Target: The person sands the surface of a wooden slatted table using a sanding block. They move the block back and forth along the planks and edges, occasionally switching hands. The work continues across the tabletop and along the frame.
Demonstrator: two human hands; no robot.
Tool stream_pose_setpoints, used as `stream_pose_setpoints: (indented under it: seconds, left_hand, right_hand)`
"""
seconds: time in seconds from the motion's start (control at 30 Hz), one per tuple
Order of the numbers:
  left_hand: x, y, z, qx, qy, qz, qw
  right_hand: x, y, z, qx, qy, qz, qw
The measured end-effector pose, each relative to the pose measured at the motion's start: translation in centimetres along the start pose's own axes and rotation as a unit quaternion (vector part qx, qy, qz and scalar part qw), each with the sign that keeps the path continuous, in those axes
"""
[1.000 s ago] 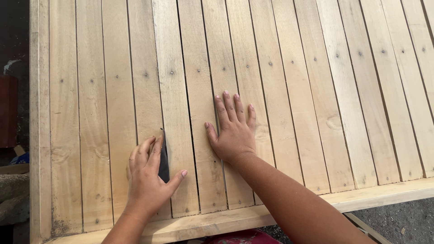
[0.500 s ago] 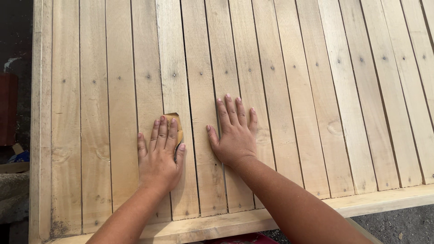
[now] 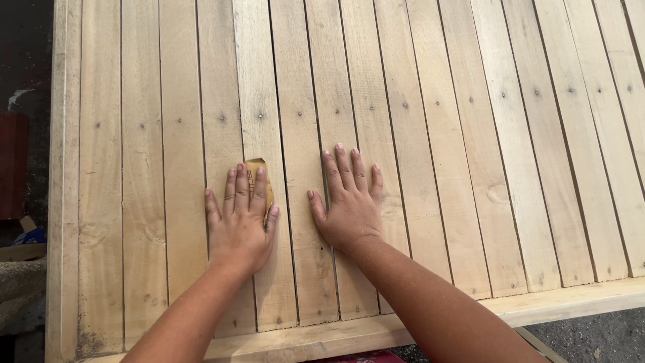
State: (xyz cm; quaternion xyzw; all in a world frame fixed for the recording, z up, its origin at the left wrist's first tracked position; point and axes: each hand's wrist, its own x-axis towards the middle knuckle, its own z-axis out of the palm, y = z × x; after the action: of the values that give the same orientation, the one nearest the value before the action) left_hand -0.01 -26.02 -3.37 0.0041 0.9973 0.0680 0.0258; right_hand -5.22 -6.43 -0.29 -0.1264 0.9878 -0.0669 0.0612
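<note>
wood is everywhere: a big slatted panel made of pale planks side by side, with thin gaps between them and small nail heads in rows. the left hand lies flat with its fingers stretched out, pressing down on a small piece of brown sandpaper. only the top edge of the paper peeks out past the fingertips; the rest is hidden under the hand. it sits on a plank near the left side of the panel. the right hand is flat and open too, holding nothing, resting on the planks just beside the left one.

what could go wrong? the paper could slip out from under the fingers if the hand pushes without pressing hard enough. it could also catch on a gap between planks and fold or tear. a bare finger rubbing on rough wood could pick up a splinter, and a nail head that sticks up could scratch the skin or rip the paper.

the planks look dry and dusty, with a few knots. a frame board runs along the near edge. past the left edge it is dark, with some clutter i cannot make out. grey ground shows at the bottom right.
</note>
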Motion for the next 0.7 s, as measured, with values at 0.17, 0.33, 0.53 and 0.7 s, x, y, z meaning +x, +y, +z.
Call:
stream_pose_setpoints:
  seconds: [0.17,0.33,0.53,0.7]
  left_hand:
    - [-0.4,0.3,0.0,-0.024,-0.013,-0.003,1.000]
    - [-7.1,1.4,-1.4,-0.040,0.026,0.072,0.996]
    - [2.7,0.1,0.1,0.004,-0.065,-0.035,0.997]
    - [-6.7,1.3,-1.2,-0.039,0.000,0.065,0.997]
  right_hand:
    - [-0.1,0.1,0.0,0.001,0.000,0.002,1.000]
    - [0.1,0.1,0.0,-0.009,0.009,-0.006,1.000]
    - [0.0,0.2,0.1,-0.007,-0.005,0.002,1.000]
    - [0.0,0.1,0.1,-0.008,0.006,-0.001,1.000]
